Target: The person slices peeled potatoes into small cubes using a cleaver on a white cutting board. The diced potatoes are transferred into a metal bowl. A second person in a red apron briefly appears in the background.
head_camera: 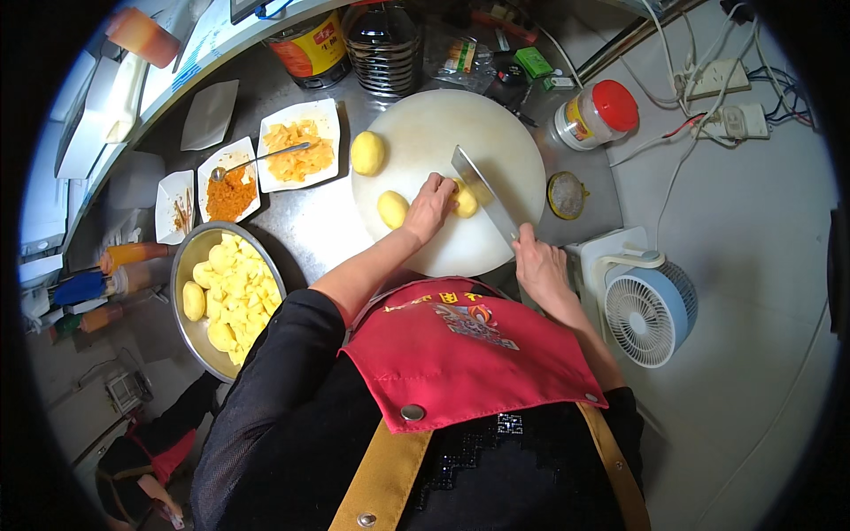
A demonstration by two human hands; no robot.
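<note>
On the round white cutting board (425, 133), my left hand (428, 207) rests its fingertips against a peeled potato (465, 199). My right hand (541, 262) grips the handle of a cleaver (488, 194), whose blade stands tilted just right of that potato. Whether the blade touches the potato cannot be told. A second peeled potato (393, 210) lies left of my left hand, and a third (367, 153) lies near the board's upper left edge. A steel bowl (180, 332) at the left holds cut potato chunks (242, 285) and some larger peeled potatoes.
White dishes of sliced food (299, 149) and orange chopped food (231, 197) stand upper left, a spoon across them. Large bottles (382, 50) stand behind the board. A red-lidded jar (594, 114), a small round container (566, 195) and a fan (644, 318) are right. Another person (149, 451) is lower left.
</note>
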